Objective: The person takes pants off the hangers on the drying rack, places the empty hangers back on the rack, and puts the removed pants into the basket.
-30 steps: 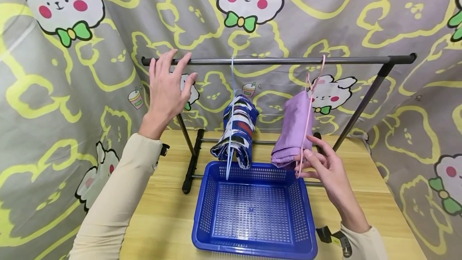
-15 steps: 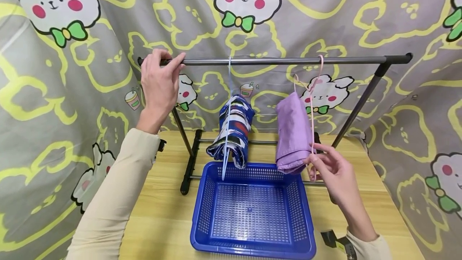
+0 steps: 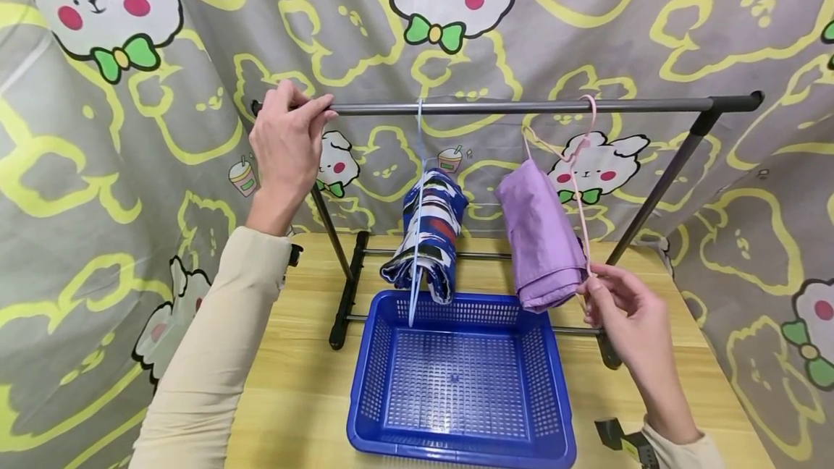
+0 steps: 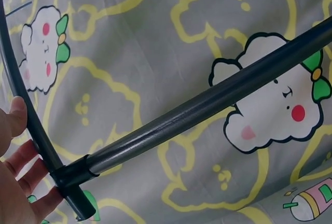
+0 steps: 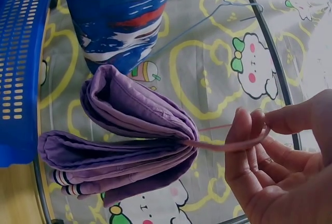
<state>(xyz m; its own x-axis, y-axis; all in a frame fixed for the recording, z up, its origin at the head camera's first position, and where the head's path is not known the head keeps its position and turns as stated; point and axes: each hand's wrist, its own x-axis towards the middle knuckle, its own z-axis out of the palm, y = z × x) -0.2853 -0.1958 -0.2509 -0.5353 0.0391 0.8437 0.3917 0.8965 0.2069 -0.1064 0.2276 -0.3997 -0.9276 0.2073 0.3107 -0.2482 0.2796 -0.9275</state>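
Pink hanger (image 5: 210, 147) hooks over the right part of the rail (image 3: 495, 108) of a dark rack (image 3: 658, 190); its lower end is drawn toward the person, so the head view shows it almost edge-on. Purple cloth (image 3: 542, 241) hangs folded over it, above the far right corner of the blue basket (image 3: 376, 375). Both hands are engaged. Right hand (image 3: 635, 317): thumb and fingers pinch the near lower end of the hanger, just beside the cloth's lower corner. Right wrist view shows the pink loop emerging from the fold between two thick lobes of purple material; striped bands (image 5: 70, 182) mark the ends of the lower lobe. Left hand (image 3: 287, 154): grips the rail near its left end, thumb on the near side, next to the black joint (image 4: 75, 175) where rail and post meet. To the left of the purple cloth, a folded patterned cloth (image 3: 435, 230) in blue, white, black and red hangs on a light blue hanger (image 3: 414, 292), well apart from either hand. Basket sits on the wood-grain bench (image 3: 300, 389), nearer the person than the rack's feet. Behind: grey curtain (image 3: 365, 13) printed with white bunnies and yellow outlines. Sleeves: cream.
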